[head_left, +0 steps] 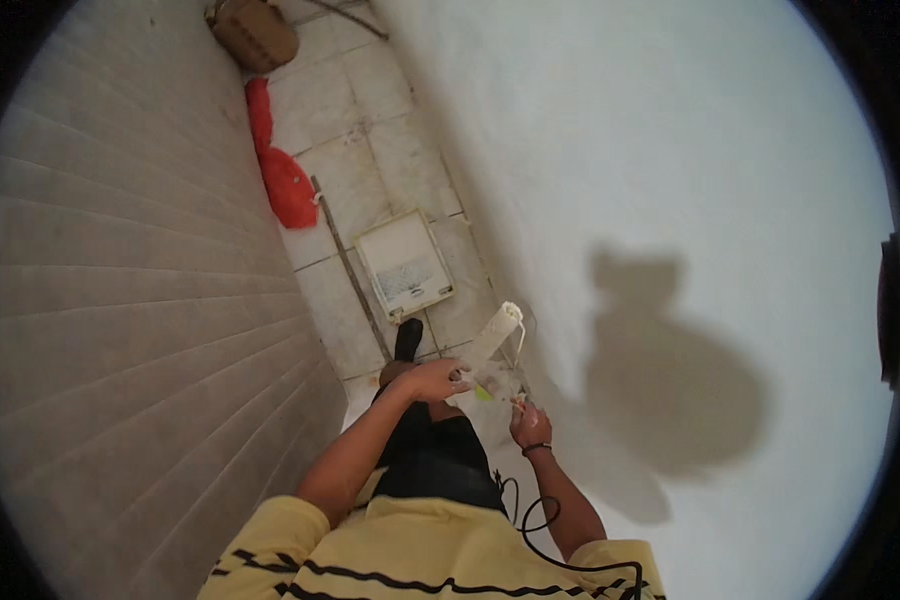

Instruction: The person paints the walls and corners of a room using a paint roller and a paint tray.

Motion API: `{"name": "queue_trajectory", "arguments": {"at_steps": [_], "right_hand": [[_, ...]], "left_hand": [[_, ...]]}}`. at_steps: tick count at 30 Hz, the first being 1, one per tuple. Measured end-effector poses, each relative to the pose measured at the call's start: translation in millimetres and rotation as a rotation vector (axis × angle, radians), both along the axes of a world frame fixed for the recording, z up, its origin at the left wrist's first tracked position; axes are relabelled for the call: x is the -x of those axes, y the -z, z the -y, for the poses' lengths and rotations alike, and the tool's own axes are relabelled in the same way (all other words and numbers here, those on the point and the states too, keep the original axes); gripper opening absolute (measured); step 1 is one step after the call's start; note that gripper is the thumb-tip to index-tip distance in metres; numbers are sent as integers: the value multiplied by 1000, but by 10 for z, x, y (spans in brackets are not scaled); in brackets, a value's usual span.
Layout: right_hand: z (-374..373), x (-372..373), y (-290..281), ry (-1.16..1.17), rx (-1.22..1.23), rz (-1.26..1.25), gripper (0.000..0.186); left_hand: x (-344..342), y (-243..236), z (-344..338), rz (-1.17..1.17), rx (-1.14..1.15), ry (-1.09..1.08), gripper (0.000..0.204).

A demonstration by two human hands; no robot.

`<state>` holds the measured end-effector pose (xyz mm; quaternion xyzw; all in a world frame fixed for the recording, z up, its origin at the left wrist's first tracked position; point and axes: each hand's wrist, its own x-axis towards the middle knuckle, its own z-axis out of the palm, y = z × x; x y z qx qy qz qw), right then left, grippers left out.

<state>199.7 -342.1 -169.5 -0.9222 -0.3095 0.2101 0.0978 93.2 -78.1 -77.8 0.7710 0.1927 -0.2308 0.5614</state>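
- Paint roller with a fluffy white cylinder sleeve and thin pale wire frame [493, 335]: held up in front of the body, between both hands, sleeve slanting to far right, above the tiled floor and left of the smooth white wall.
- Right hand [530, 427]: we read it as closed around the roller's handle end, near side of the frame; the handle itself is mostly hidden in the fist. Dark band [536, 449] on that wrist.
- Left hand [435, 380]: at the sleeve's near end, fingers partly curled; we cannot tell whether it grips or only touches.
- Crumpled clear film with a bright green patch [484, 393]: between the hands, by the sleeve's near end; outline blurred.
- Thin black cable [540, 520]: looped near us, beside the right forearm.
- Shallow white rectangular tray [405, 262]: on the floor, far of the hands, grey smear on its near part.
- Long thin brown stick [348, 265]: on the floor, just left of the tray.
- Bright red crumpled bundle [288, 190]: farther, against the grey panelled left wall [150, 300].
- Brown boxy package [255, 35]: far left, beyond the red bundle.
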Motion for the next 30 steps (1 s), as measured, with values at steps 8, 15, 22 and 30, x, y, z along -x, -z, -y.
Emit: {"name": "queue_trajectory", "arguments": {"at_steps": [8, 15, 22, 30], "right_hand": [[-204, -109, 1547, 75, -258, -597, 48], [-147, -500, 2191, 320, -84, -1042, 48], [-15, -697, 1871, 594, 146, -1112, 46], [-740, -576, 1684, 489, 240, -1120, 52]], "left_hand": [[522, 1306, 1532, -99, 329, -751, 44], [307, 1635, 2645, -117, 703, -1111, 50], [149, 1153, 2609, -214, 836, -1079, 51], [262, 597, 1861, -266, 880, -1070, 56]]}}
